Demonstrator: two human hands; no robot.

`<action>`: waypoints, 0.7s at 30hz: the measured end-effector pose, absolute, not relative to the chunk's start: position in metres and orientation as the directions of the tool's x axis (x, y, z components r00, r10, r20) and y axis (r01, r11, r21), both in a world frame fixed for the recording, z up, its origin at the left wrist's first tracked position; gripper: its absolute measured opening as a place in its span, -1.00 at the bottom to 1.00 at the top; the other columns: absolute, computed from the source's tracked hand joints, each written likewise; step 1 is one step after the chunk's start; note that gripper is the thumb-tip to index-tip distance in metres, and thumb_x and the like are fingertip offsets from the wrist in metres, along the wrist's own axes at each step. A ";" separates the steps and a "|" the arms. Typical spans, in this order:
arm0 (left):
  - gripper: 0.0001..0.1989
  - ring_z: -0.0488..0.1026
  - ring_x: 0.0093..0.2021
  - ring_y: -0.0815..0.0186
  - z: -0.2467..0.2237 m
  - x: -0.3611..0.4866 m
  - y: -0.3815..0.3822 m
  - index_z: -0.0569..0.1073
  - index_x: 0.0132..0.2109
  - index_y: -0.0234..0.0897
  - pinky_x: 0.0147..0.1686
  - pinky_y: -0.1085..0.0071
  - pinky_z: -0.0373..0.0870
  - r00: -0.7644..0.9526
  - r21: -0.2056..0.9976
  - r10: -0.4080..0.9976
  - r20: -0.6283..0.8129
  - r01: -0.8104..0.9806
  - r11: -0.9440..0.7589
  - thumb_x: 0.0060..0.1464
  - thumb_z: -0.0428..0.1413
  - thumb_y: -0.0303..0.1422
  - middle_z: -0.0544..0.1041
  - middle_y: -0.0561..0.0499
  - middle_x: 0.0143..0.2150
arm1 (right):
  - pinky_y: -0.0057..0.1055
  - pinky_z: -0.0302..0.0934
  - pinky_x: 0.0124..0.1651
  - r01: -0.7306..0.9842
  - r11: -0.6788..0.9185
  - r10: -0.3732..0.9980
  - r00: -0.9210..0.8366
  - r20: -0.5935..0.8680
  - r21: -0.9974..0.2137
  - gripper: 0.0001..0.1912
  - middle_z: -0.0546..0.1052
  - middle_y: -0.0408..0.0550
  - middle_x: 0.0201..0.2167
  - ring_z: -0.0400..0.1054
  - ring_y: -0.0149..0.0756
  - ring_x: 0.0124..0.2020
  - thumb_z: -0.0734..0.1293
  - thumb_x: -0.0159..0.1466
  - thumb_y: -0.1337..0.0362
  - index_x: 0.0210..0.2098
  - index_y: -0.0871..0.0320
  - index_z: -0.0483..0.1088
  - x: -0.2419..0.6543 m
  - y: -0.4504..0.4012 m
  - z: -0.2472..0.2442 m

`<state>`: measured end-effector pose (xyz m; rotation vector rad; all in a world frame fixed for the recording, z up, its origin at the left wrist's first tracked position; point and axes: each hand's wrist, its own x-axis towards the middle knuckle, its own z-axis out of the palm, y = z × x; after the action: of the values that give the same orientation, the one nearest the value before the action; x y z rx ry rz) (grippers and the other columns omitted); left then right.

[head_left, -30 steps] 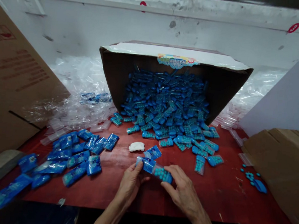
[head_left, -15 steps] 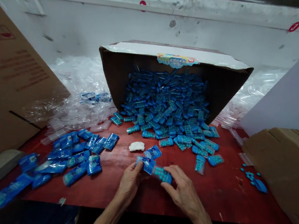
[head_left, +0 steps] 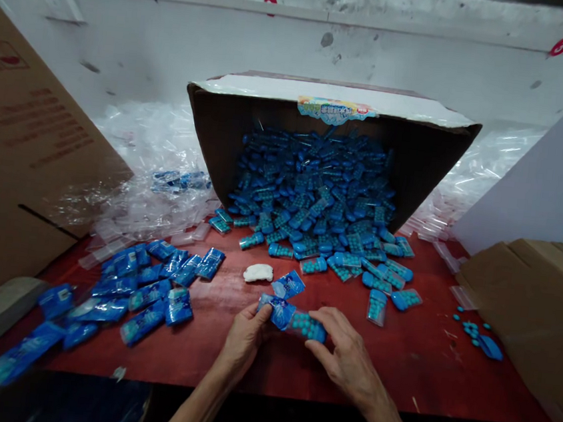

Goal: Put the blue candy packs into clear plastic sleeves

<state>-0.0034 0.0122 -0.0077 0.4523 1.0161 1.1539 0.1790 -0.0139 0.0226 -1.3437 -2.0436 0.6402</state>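
Between thumb and fingers, my left hand [head_left: 247, 333] pinches a small blue printed sleeve [head_left: 281, 313]. My right hand [head_left: 342, 348] grips a clear flat candy case [head_left: 305, 326] with a blue cap and turquoise balls inside. The case's clear end meets the sleeve's right end; whether it is inside the opening I cannot tell. Just beyond my hands lie another blue sleeve [head_left: 288, 283] and a white crumpled lump [head_left: 258, 274]. Many wrapped blue packs [head_left: 149, 294] are spread on the red table to the left.
A tipped carton [head_left: 208, 143] faces me, with a heap of candy cases [head_left: 313, 201] spilling out. Clear plastic pieces [head_left: 142, 149] pile up behind on the left. Cardboard boxes [head_left: 33, 124] flank both sides. Loose turquoise balls [head_left: 471, 330] and a blue cap [head_left: 490, 348] lie at right.
The view has shifted slightly. Both hands keep their holds, with the case and sleeve end to end in nearly the same place.
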 end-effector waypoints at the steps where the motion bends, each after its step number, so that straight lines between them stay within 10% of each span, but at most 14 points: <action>1: -0.77 0.41 -0.55 0.36 -0.007 -0.004 0.012 0.44 -0.47 -0.36 -0.46 0.44 0.35 0.061 0.753 0.902 -0.427 -0.529 0.392 -0.30 0.23 -0.28 0.50 0.03 -0.56 | -0.30 0.21 -0.08 0.643 0.385 0.922 -0.301 0.243 -0.662 -0.66 0.36 -0.02 -0.17 0.25 -0.24 -0.12 0.23 0.12 0.36 -0.09 0.09 0.24 0.179 -0.014 0.020; 14: -0.73 0.43 -0.48 0.35 -0.010 0.013 0.002 0.39 -0.33 -0.33 -0.43 0.41 0.35 0.127 0.685 0.858 -0.497 -0.549 0.478 -0.21 0.19 -0.28 0.51 0.00 -0.44 | -0.32 0.31 -0.24 0.760 0.354 0.923 -0.191 0.333 -0.545 -0.68 0.34 0.06 -0.18 0.34 -0.21 -0.21 0.16 0.18 0.33 -0.05 0.13 0.22 0.156 -0.030 -0.009; 21: -0.90 0.42 -0.48 0.40 -0.005 0.007 0.001 0.37 -0.40 -0.32 -0.38 0.45 0.34 0.308 0.562 0.798 -0.518 -0.580 0.589 -0.10 0.13 -0.37 0.48 0.05 -0.49 | -0.39 0.24 -0.13 0.376 0.210 0.967 -0.218 0.134 -0.903 -0.70 0.36 -0.04 -0.19 0.29 -0.29 -0.17 0.19 0.16 0.35 -0.10 0.08 0.27 0.153 -0.027 0.003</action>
<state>0.0072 0.0010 -0.0046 0.2930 0.8561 0.9282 0.1530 -0.0265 0.0031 -1.2638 -1.7295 0.9878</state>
